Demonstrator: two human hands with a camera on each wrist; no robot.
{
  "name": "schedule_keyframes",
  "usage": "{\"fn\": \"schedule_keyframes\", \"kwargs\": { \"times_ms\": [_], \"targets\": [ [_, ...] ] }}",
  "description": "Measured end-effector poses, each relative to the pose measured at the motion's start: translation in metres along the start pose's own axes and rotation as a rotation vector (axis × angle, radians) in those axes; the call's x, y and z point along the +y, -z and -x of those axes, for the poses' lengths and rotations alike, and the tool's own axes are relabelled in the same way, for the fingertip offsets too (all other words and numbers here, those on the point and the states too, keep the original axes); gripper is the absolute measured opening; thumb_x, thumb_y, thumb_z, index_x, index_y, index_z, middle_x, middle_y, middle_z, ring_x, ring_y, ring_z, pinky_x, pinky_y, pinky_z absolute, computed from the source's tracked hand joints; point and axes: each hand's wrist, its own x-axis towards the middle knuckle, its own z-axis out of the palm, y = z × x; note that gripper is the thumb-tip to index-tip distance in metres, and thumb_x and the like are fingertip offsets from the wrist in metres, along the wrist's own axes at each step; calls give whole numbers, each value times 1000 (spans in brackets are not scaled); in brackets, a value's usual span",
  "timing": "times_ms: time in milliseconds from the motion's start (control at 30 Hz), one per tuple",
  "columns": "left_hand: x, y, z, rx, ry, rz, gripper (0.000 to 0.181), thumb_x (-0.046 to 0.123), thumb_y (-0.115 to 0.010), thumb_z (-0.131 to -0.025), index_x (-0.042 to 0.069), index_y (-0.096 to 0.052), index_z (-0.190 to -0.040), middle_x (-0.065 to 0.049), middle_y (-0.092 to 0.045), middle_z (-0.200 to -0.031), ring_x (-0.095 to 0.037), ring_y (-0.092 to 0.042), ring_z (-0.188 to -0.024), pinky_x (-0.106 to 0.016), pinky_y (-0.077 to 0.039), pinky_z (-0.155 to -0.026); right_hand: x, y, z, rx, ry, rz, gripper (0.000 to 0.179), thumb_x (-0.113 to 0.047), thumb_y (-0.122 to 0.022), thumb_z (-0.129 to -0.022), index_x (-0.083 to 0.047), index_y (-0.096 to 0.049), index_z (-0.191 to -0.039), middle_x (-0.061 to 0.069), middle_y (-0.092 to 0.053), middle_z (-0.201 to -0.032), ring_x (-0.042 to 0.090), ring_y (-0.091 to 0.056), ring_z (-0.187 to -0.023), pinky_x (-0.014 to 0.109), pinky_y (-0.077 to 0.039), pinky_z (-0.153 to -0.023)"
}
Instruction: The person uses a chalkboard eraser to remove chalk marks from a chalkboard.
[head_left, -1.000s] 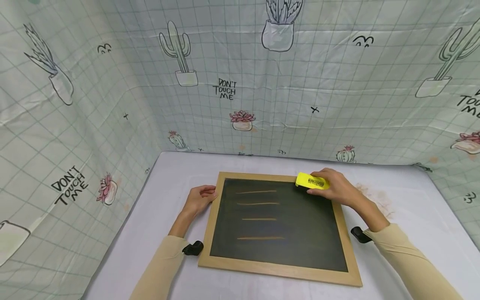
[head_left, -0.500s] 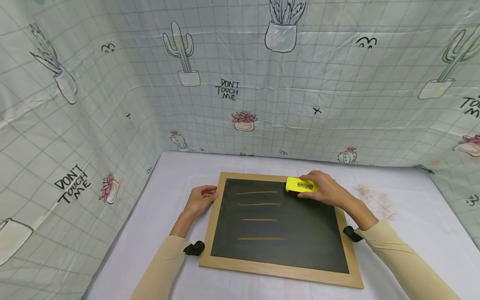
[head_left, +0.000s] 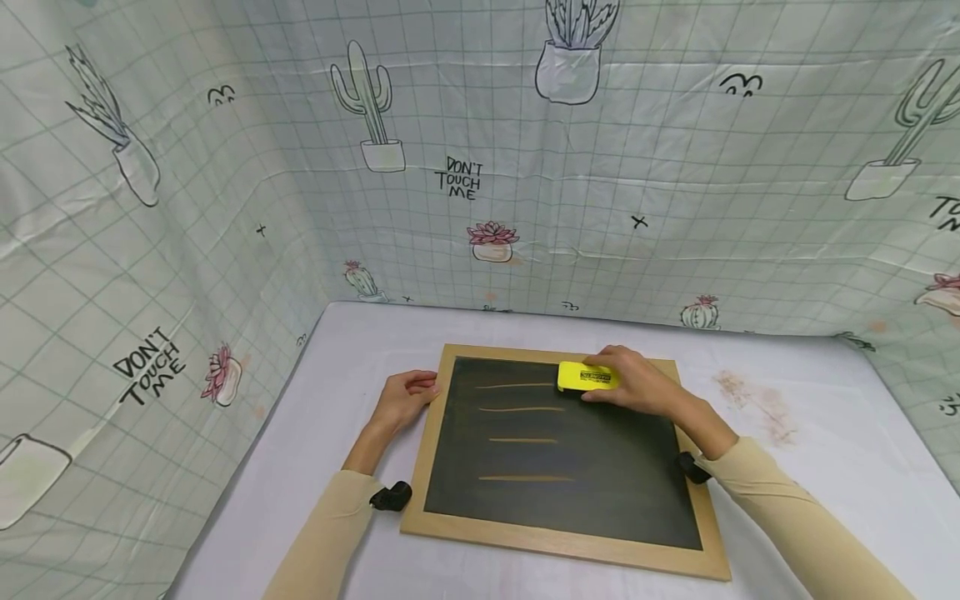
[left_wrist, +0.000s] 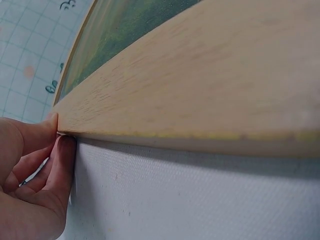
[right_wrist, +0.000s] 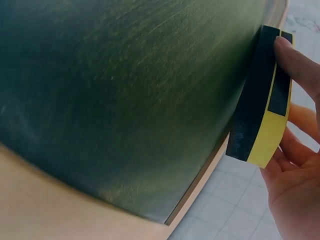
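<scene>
A chalkboard in a light wooden frame lies on the white-covered table, with several short brownish chalk lines across its left half. My right hand grips a yellow chalkboard eraser by its sides near the top of the board. Its dark felt pad faces the board in the right wrist view, and the eraser's left end is at the right tip of the top line. At the frame's left edge, my left hand pinches the wood between thumb and fingers, as the left wrist view shows.
Behind and beside the table hangs a gridded cloth printed with cacti and lettering. Brownish smudges mark the tabletop right of the board. Black wrist cameras sit by both cuffs.
My right hand has slid the eraser left and slightly down, from the board's upper right to the top chalk line's right end. The left hand has stayed at the frame's left edge.
</scene>
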Motion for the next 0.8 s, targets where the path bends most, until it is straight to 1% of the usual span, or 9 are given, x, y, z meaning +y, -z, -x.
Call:
{"fn": "schedule_keyframes", "kwargs": {
  "times_ms": [100, 233, 533, 667, 800],
  "targets": [
    [0, -1, 0, -2, 0, 0, 30, 1, -70, -96, -11, -68, -123, -24, -70, -113, -34, -69, -102, -34, -56, -85, -2, -1, -1, -2, 16, 5, 53, -26, -84, -88, 6, -68, -126, 18, -68, -112, 34, -63, -101, 53, -52, -86],
    [1, -1, 0, -3, 13, 3, 30, 1, -70, -96, -10, -67, -124, -23, -70, -112, -32, -69, -102, -33, -55, -86, -2, -2, -2, -12, 12, 8, 52, -26, -84, -87, 6, -69, -125, 18, -68, -112, 34, -63, -101, 53, -51, -86],
    [3, 1, 1, -20, 9, -1, 29, 0, -69, -96, -12, -66, -123, -24, -69, -112, -32, -69, -101, -32, -55, -85, -5, -6, -9, -26, 3, -14, 52, -23, -87, -84, 6, -70, -124, 15, -68, -108, 25, -61, -91, 45, -51, -80],
    [2, 1, 0, -18, 6, -9, 29, 0, -69, -96, -12, -67, -122, -24, -69, -111, -30, -69, -99, -30, -55, -82, -6, -8, -14, -31, 3, -12, 52, -22, -88, -83, 6, -70, -124, 15, -69, -108, 24, -62, -90, 45, -52, -80],
    [3, 1, 0, -16, 4, 1, 29, 0, -69, -96, -12, -67, -122, -24, -69, -111, -31, -69, -98, -31, -55, -83, -7, -8, -18, -39, -1, -12, 53, -22, -89, -82, 5, -71, -124, 14, -69, -107, 24, -61, -89, 44, -52, -79]
  ]
}}
